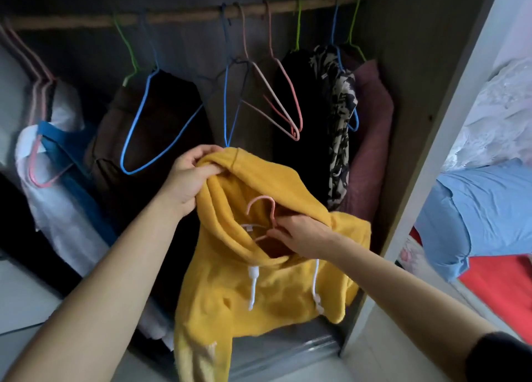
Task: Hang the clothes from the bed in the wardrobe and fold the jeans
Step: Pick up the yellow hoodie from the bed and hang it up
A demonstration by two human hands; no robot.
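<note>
A yellow hoodie (259, 292) with white drawstrings hangs in front of the open wardrobe. My left hand (190, 177) grips the rim of its hood and holds it up. My right hand (299, 234) reaches into the neck opening and pinches a pink hanger (263, 206), whose hook sticks up out of the hood. The hanger's arms are hidden inside the hoodie. The wardrobe rail (184, 17) runs across the top.
On the rail hang several empty wire hangers, a blue one (144, 128) and pink ones (283, 105), beside dark, patterned and maroon clothes (371, 139). White and blue garments hang at the left. The wardrobe side panel (414, 151) stands right, with the bed and a blue garment (483, 208) beyond.
</note>
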